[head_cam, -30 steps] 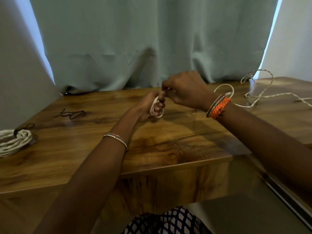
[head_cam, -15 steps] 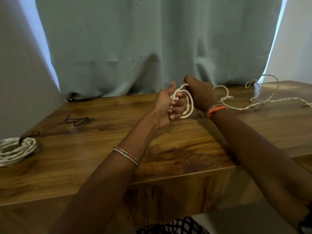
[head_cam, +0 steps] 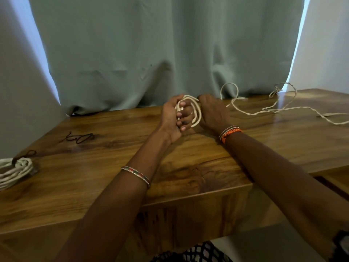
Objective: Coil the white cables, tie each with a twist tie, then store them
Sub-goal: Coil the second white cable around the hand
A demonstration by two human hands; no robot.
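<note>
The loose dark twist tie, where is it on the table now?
In the head view the thin dark twist tie lies flat on the brown wooden table, far left of both hands, beyond the coiled white cable bundle.

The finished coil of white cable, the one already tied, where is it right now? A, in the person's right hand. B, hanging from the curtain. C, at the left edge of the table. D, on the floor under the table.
C: the tied coil lies on the table at its far left edge, well apart from both hands, which are winding another cable.
</note>
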